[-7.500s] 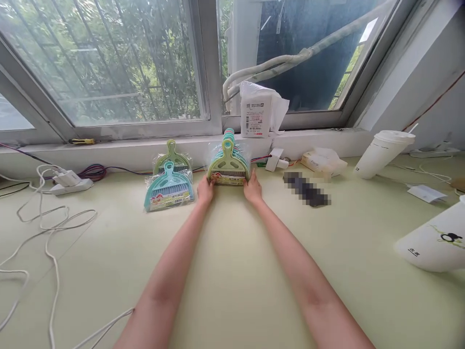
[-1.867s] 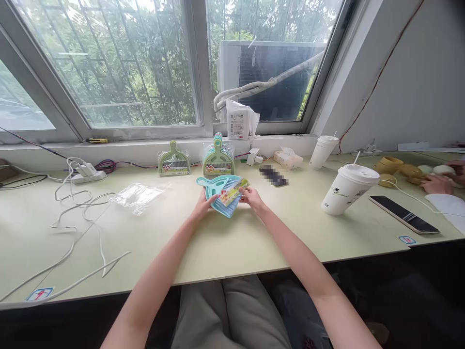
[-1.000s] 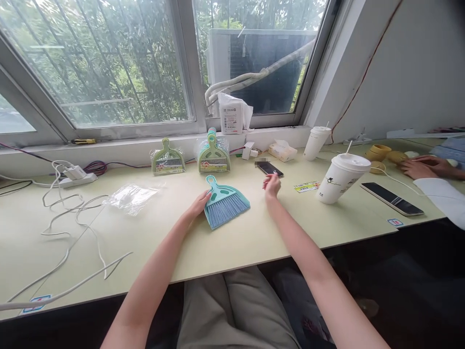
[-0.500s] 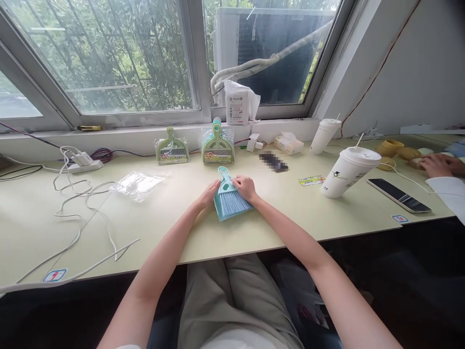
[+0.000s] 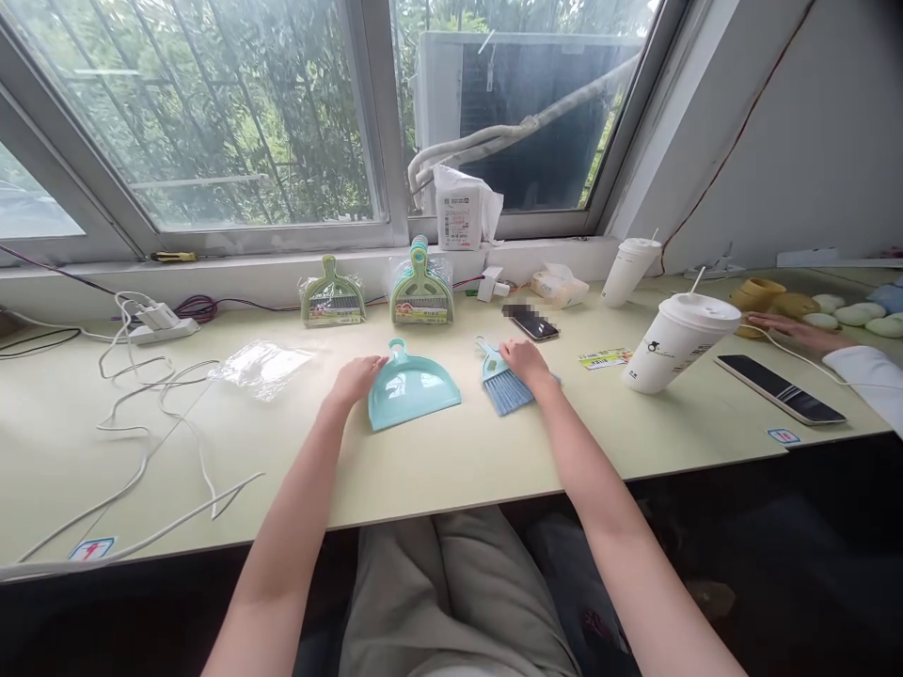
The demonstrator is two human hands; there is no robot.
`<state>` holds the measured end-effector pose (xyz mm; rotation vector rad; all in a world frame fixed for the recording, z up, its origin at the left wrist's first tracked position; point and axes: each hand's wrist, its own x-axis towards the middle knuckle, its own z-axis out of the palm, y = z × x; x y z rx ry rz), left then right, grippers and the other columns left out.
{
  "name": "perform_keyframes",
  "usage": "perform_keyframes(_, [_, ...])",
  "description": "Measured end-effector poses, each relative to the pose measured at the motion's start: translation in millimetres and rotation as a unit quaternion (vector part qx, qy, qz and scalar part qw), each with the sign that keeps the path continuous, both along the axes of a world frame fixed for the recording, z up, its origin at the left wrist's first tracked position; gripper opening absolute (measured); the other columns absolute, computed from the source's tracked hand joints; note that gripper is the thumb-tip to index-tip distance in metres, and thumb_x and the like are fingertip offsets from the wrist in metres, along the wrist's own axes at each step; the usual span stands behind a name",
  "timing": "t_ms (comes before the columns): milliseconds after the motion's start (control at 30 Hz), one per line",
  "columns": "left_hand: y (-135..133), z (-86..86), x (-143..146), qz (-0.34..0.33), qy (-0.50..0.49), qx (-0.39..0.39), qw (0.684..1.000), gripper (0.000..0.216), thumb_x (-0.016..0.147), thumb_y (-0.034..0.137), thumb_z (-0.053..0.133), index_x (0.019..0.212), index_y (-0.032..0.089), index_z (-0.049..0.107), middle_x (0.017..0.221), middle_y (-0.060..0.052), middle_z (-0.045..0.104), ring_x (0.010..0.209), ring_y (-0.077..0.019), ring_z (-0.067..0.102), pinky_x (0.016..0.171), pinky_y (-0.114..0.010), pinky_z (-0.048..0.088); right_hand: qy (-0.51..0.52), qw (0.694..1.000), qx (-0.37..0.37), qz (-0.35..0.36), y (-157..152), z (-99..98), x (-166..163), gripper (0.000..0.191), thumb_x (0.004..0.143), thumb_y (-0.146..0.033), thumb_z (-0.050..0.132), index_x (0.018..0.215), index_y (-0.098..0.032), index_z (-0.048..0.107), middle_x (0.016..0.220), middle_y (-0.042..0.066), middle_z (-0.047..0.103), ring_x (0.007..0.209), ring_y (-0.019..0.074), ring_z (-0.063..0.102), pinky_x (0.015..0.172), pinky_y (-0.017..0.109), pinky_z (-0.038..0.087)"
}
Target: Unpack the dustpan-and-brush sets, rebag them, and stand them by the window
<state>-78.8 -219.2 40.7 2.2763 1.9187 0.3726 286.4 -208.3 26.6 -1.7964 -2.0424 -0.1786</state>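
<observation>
A small teal dustpan (image 5: pixel 411 389) lies flat on the pale green table (image 5: pixel 451 451), handle pointing toward the window. My left hand (image 5: pixel 355 378) rests at its left edge, fingers curled against the rim. To the right lies a little brush with blue bristles (image 5: pixel 505 384). My right hand (image 5: pixel 523 360) is closed over its handle. An empty clear plastic wrapper (image 5: pixel 261 365) lies to the left. A paper label card (image 5: pixel 605 357) lies to the right.
Two packs of wrapped dustpan sets (image 5: pixel 332 302) (image 5: pixel 421 293) lean against the sill. A phone (image 5: pixel 532 322), two white cups (image 5: pixel 675 341) (image 5: pixel 628 271), another phone (image 5: pixel 780 389), white cables (image 5: pixel 151 414) and a power strip (image 5: pixel 164 328) lie about. Another person's hand (image 5: pixel 784 327) is at far right.
The brush sat on the dustpan under both hands half a second ago. Now my right hand has drawn the brush off to the right, and the dustpan lies bare by my left hand.
</observation>
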Motion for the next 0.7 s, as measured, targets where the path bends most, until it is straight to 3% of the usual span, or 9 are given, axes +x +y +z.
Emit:
perform_keyframes(233, [8.8,1.0,-32.3,0.14,0.006,0.032,0.99,0.052,0.095,0.047,0.019,0.111,0.023,0.063,0.098,-0.008,0.07,0.1,-0.0262,0.059,0.08,-0.033,0.043,0.046,0.991,0.048,-0.116,-8.7,17.0,-7.8,0.051,0.097,-0.034,0.026,0.081,-0.014,0.07,0.084,0.014,0.069,0.079,0.0219,0.063,0.069,0.029,0.039])
perform_keyframes(400, [3.0,2.4,-16.9,0.085,0.005,0.002,0.996,0.052,0.091,0.056,0.027,0.09,0.023,0.067,0.085,-0.007,0.071,0.088,-0.0242,0.062,0.073,-0.03,0.043,0.004,0.987,-0.096,-0.132,-15.8,19.8,-20.2,0.033,0.079,-0.047,0.058,0.088,-0.018,0.072,0.095,0.013,0.068,0.094,0.0266,0.06,0.074,0.032,0.041])
perform_keyframes(533, [-5.4,3.4,5.4,0.018,0.029,0.024,0.999,0.046,0.086,0.057,0.039,0.082,0.022,0.068,0.09,-0.01,0.07,0.086,-0.0253,0.061,0.07,-0.03,0.042,-0.021,0.983,-0.157,-0.09,-14.9,13.3,-23.7,0.037,0.076,-0.046,0.058,0.096,-0.015,0.069,0.11,0.016,0.062,0.108,0.0289,0.053,0.082,0.036,0.041])
perform_keyframes(700, [-3.6,6.0,-5.4,0.07,0.049,0.029,0.996,0.035,0.084,0.045,0.044,0.077,0.02,0.067,0.087,-0.013,0.069,0.088,-0.0278,0.061,0.071,-0.032,0.043,-0.016,0.984,-0.169,-0.059,-15.0,9.6,-26.2,0.035,0.075,-0.041,0.058,0.097,-0.014,0.066,0.114,0.017,0.058,0.109,0.0298,0.05,0.084,0.037,0.04])
